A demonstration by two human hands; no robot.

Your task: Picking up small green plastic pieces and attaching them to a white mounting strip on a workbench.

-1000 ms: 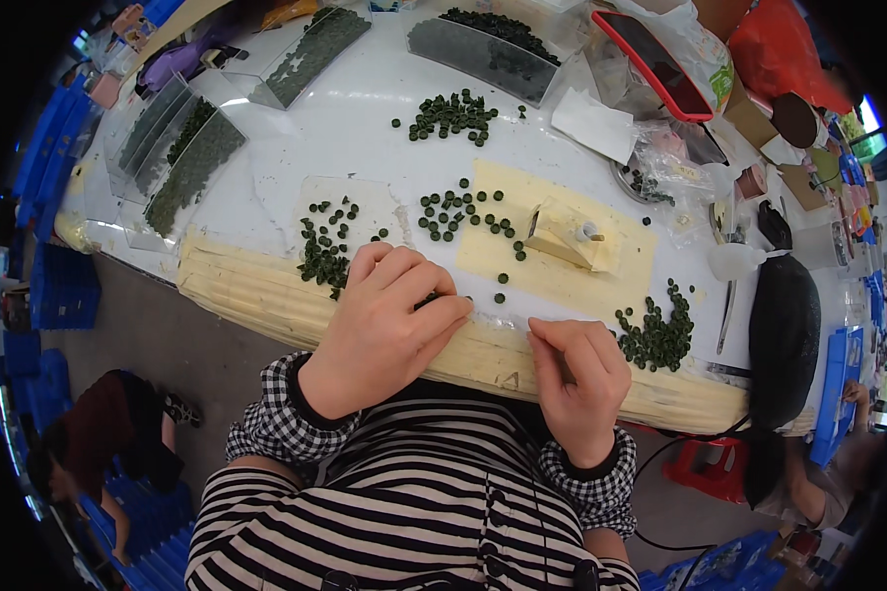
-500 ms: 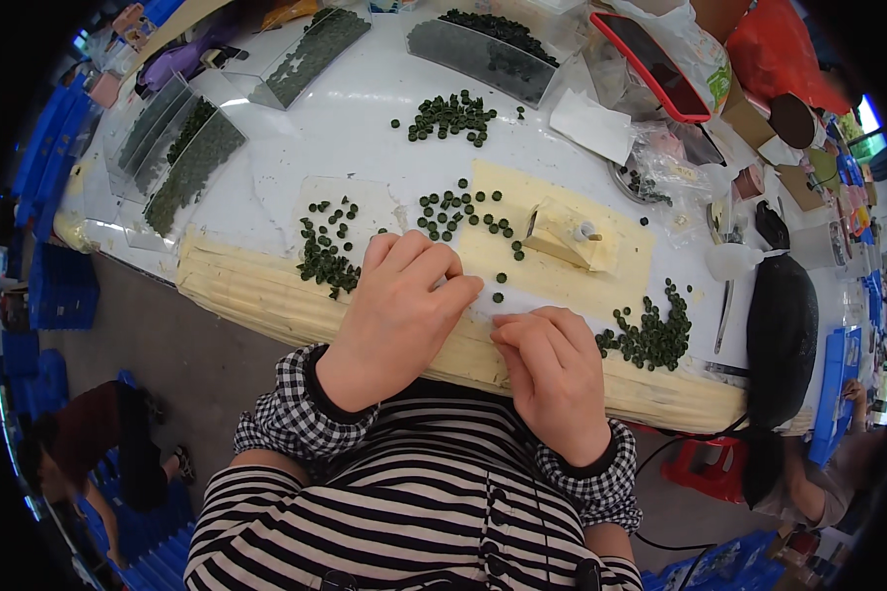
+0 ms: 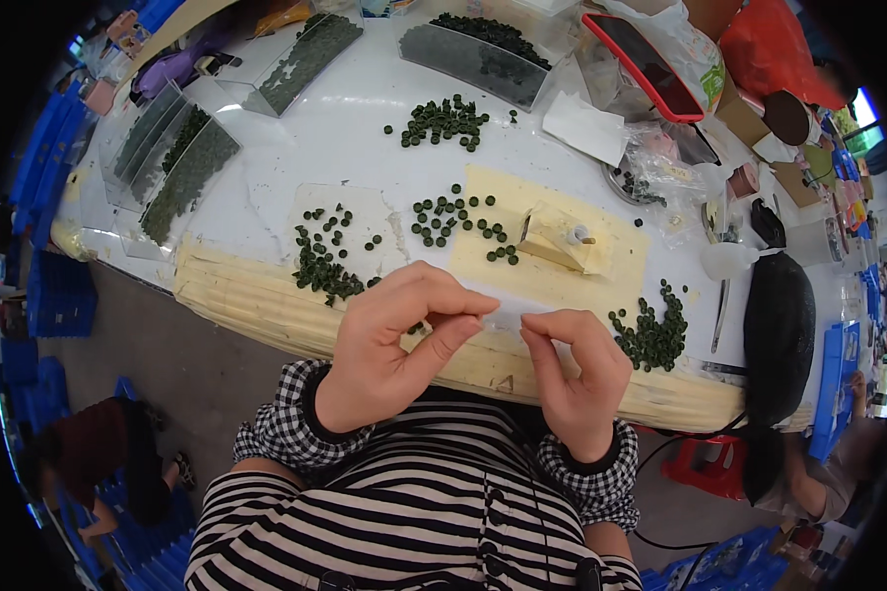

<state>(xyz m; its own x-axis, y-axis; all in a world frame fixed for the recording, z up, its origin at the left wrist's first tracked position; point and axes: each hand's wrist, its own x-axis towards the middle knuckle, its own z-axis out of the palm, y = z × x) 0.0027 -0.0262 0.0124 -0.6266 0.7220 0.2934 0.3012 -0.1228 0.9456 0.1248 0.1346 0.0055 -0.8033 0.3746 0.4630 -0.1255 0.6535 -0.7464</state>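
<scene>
My left hand (image 3: 389, 340) is held just above the table's padded front edge, its thumb and index finger brought together in a pinch. Facing it a short gap away, my right hand (image 3: 579, 369) pinches too, fingertips pointing left. Whatever sits between the fingertips of either hand is too small to make out. Small round dark green pieces (image 3: 442, 222) are scattered beyond my hands. Another cluster (image 3: 323, 274) lies by my left hand, partly hidden by it, and a heap (image 3: 652, 335) lies right of my right hand. A tape-wrapped block with a short peg (image 3: 559, 239) stands on yellow sheeting.
Clear trays of dark green pieces (image 3: 473, 65) stand at the back, with more slotted clear trays (image 3: 182, 167) at the left. A red-cased phone (image 3: 645, 69), white paper (image 3: 583, 128) and plastic bags crowd the back right. A black wrapped bundle (image 3: 781, 330) lies at the right edge.
My left hand has turned so its thumb and index finger show from the side. My right hand has shifted slightly right. Two green pieces between my hands no longer show there.
</scene>
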